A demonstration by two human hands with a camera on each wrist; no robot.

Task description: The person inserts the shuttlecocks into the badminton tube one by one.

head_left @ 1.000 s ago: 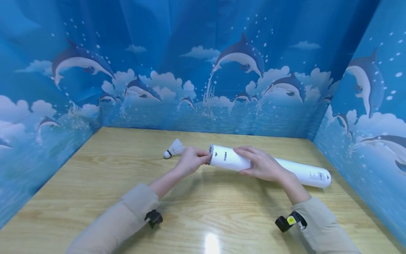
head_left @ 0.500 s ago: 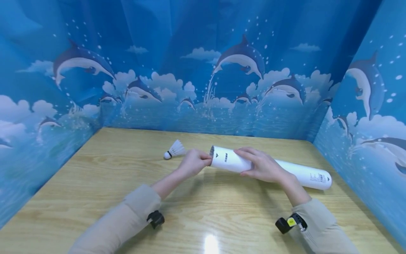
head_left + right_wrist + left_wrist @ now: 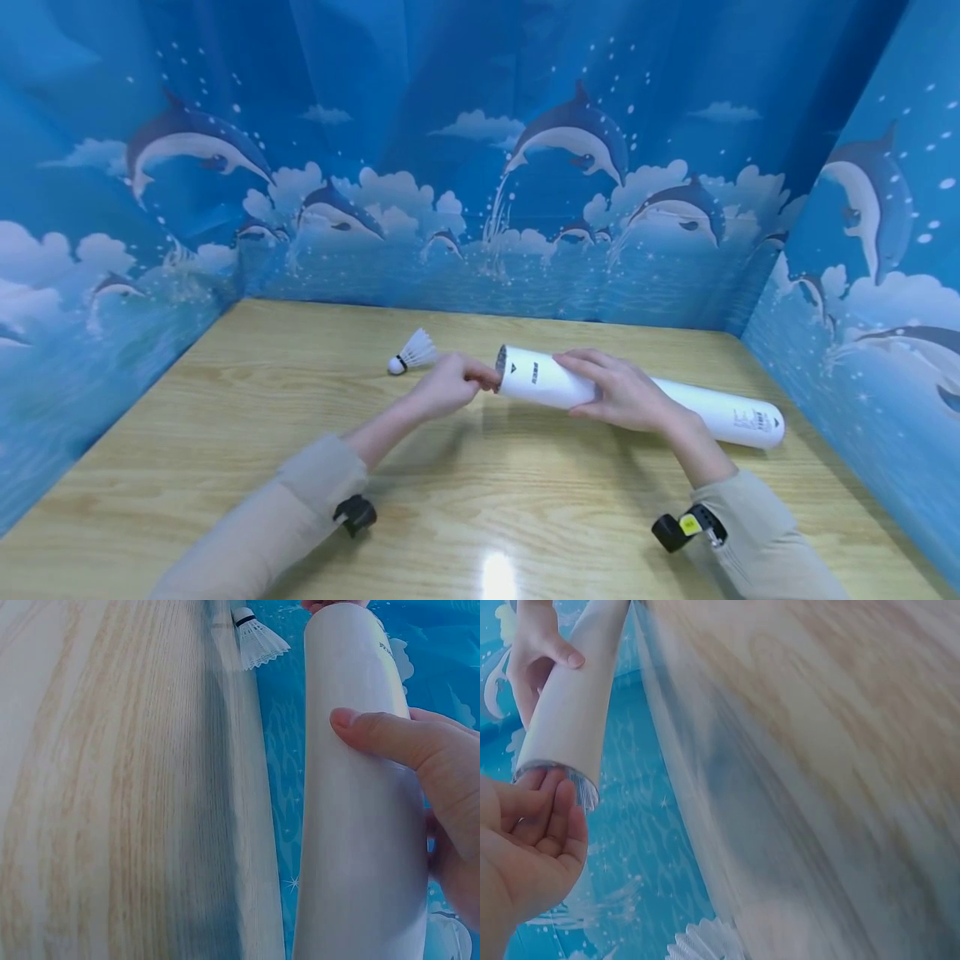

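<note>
A long white shuttlecock tube point(image 3: 551, 380) lies slanted, its open left end raised off the table. My right hand point(image 3: 626, 392) grips it around the middle, the thumb point(image 3: 375, 735) along the near side in the right wrist view. At the open end is my left hand point(image 3: 450, 385), with bent fingers point(image 3: 557, 817) reaching to the mouth. Some fingertips are hidden inside the rim, so whether they pinch anything cannot be seen. A ribbed, silvery surface shows inside the mouth. One white shuttlecock point(image 3: 412, 353) rests on the table, just behind and left of my left hand.
The wood-patterned table point(image 3: 247, 392) meets a blue dolphin-print curtain point(image 3: 420, 167) at the back and sides. Dark wrist cameras are strapped at both sleeves, close above the tabletop.
The left hand has drawn slightly left and its fingers have shifted at the tube's mouth. The right hand, tube and shuttlecock on the table stay nearly in place.
</note>
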